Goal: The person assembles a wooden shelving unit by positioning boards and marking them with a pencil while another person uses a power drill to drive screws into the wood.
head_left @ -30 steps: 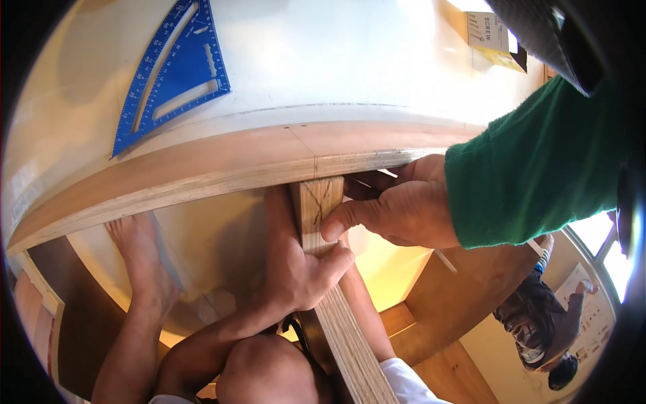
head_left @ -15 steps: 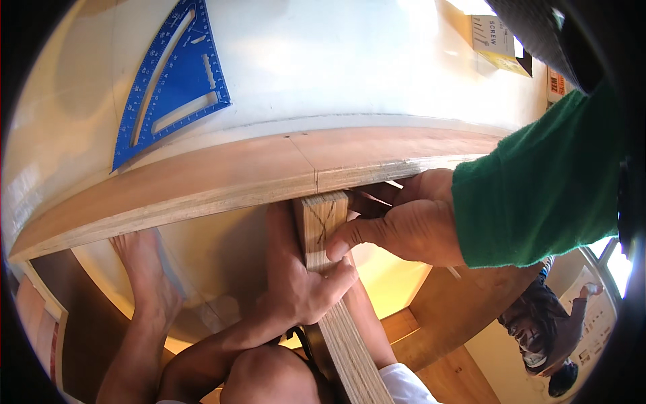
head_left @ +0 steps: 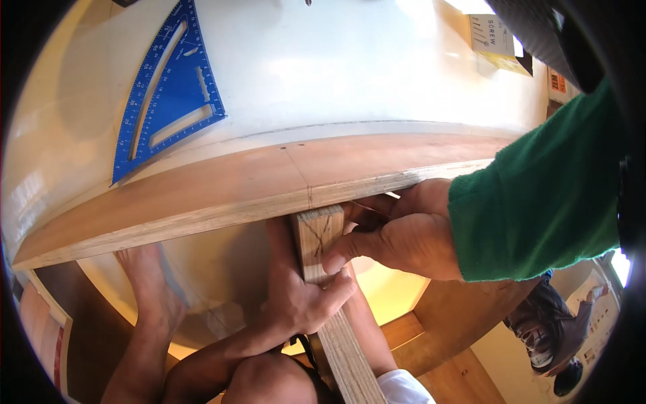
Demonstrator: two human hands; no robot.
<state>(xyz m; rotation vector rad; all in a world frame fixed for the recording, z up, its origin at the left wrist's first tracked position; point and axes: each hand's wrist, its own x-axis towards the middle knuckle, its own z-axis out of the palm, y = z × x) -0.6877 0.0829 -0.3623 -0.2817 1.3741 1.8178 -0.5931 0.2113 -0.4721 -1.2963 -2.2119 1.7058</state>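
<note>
Currently, the left hand (head_left: 306, 303) is wrapping around a wooden bar (head_left: 319, 246), holding it with the thumb lying across its front face. The right forearm (head_left: 367, 337) is rising from a white sleeve (head_left: 404, 387) and passing behind the bar; the right hand is hiding there, so whether it is gripping anything, I cannot tell. The bar is slanting up from the lower edge, its marked end sitting just under the front edge of a long plank (head_left: 235, 175), near a pencil line; whether the two are touching is not clear. From the right, a co-worker's hand (head_left: 410, 236) in a green sleeve (head_left: 531, 202) is pressing its thumb on the bar's upper part, its fingers reaching behind, beneath the plank. Beyond the plank, a blue triangular square (head_left: 178, 94) is lying on a pale surface (head_left: 316, 67), and a yellow and white box (head_left: 501, 40) is resting at the upper right. Lower left, a bare foot (head_left: 148, 283) is showing below the plank. Another person (head_left: 545, 330) in dark clothing is appearing at the lower right.
</note>
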